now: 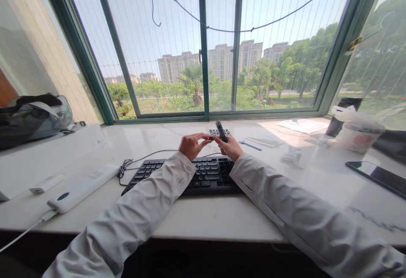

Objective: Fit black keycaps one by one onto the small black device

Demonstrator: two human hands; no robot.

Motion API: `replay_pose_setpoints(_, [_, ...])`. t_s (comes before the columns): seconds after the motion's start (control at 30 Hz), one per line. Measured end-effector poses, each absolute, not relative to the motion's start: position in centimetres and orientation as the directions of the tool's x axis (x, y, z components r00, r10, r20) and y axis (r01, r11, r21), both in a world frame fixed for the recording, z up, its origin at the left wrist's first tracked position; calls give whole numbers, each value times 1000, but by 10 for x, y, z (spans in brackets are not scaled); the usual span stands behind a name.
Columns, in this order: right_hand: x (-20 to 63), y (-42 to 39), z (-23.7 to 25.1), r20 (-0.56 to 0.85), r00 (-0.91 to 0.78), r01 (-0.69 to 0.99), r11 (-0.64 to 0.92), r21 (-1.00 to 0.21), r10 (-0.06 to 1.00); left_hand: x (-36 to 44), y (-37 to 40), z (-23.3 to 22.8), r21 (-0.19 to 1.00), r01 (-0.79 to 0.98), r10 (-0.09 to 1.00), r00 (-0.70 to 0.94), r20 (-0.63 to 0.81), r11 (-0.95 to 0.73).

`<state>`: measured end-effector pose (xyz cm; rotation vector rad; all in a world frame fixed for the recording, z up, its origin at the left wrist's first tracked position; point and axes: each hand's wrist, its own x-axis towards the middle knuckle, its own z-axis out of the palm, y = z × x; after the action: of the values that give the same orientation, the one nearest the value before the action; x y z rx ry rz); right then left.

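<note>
Over the black keyboard (206,174), our right hand (231,146) grips a slim dark tool (220,130) upright; left hand (190,145) fingers pinch a small key.

Both hands raised over the black computer keyboard (203,175) on the white marble-look window counter (203,216), white sleeves on both arms. Right hand (231,146) grips a slim black stick-shaped tool (220,130), tilted up and slightly left. Left hand (191,145) pinches something small and dark at its fingertips, probably a keycap, too small to tell, just beside the right hand's fingers. Small pile of dark keycaps (218,132) behind the tool. Long white power strip (83,187) left of keyboard, black smartphone (377,177) far right, white paper cup (357,134) behind it.
</note>
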<state>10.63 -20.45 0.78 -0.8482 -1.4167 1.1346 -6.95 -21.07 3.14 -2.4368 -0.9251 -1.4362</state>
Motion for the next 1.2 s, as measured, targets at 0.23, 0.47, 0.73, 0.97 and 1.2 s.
replay_pose_setpoints(0.23, [109, -203, 16, 221, -126, -97, 210, -973, 967, -71, -210, 32, 162, 660, 478, 331, 814, -733])
replay_pose_setpoints(0.47, [132, -203, 31, 331, 110, 427, 256, -867, 937, -79, -201, 25, 222, 752, 668, 360, 651, -621])
replay_pose_setpoints(0.73, [151, -214, 34, 307, -142, 975, 186, -118, 941, -87, -193, 23, 178, 830, 745, 353, 566, -529])
replay_pose_setpoints(0.97, [148, -217, 41, 258, -136, 983, 163, -86, 956, -100, -173, 36, 89, 905, 827, 337, 450, -417])
replay_pose_setpoints(1.2, [145, -222, 42, 206, -174, 980, 190, -59, 963, -92, -112, 56, 15, 930, 890, 347, 297, -368])
